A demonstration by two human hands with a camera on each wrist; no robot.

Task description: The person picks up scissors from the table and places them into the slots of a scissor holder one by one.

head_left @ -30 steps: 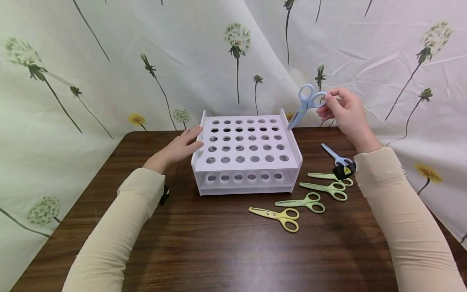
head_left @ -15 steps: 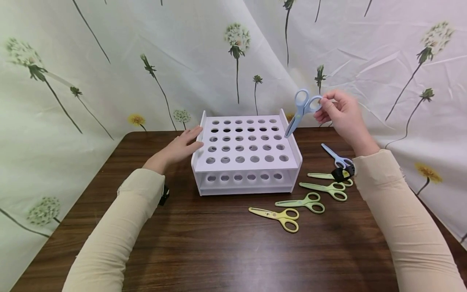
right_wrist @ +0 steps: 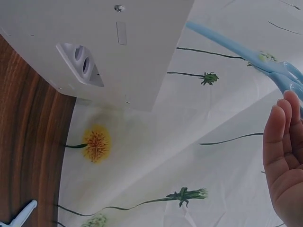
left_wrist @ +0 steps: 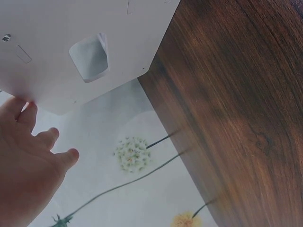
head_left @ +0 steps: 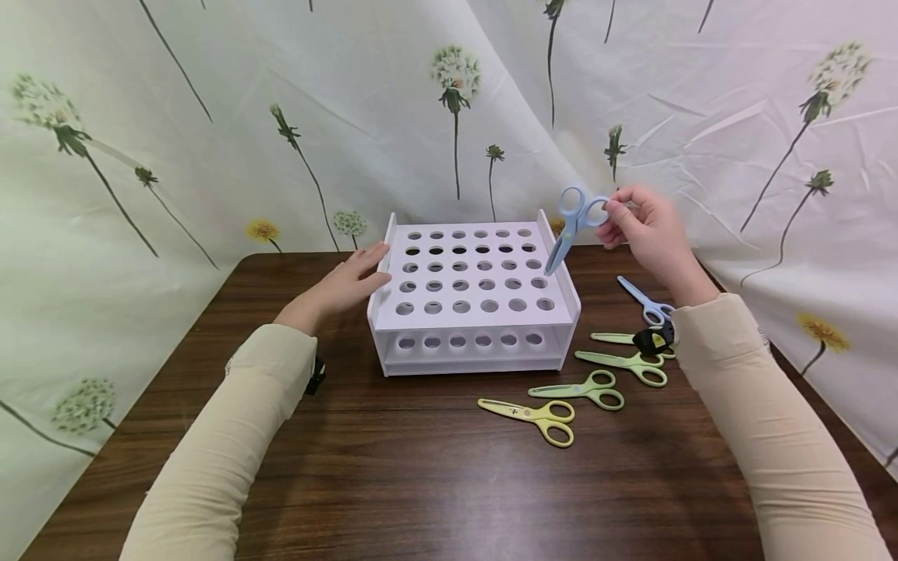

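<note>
My right hand [head_left: 648, 230] pinches one finger loop of a pair of light blue scissors [head_left: 572, 220], blades slanting down to the left. In the head view the blade tip overlaps the right side of a white rack [head_left: 473, 313], near the holes of its upper shelf. The right wrist view has the blue scissors [right_wrist: 236, 49] above the rack's side panel [right_wrist: 142, 66]. With fingers spread, my left hand [head_left: 344, 282] rests at the rack's left side panel. In the left wrist view its fingertips touch that panel's edge [left_wrist: 47, 90].
On the dark wooden table [head_left: 393, 483], right of the rack, lie another pair of blue scissors [head_left: 645, 302], several green scissors [head_left: 585, 389] and a pair of yellow scissors [head_left: 533, 415]. A flower-printed cloth [head_left: 337, 70] hangs behind the table.
My right hand has carried the blue scissors left and down, bringing the blade tip from the rack's right edge to over its top shelf. My left hand has stayed in place.
</note>
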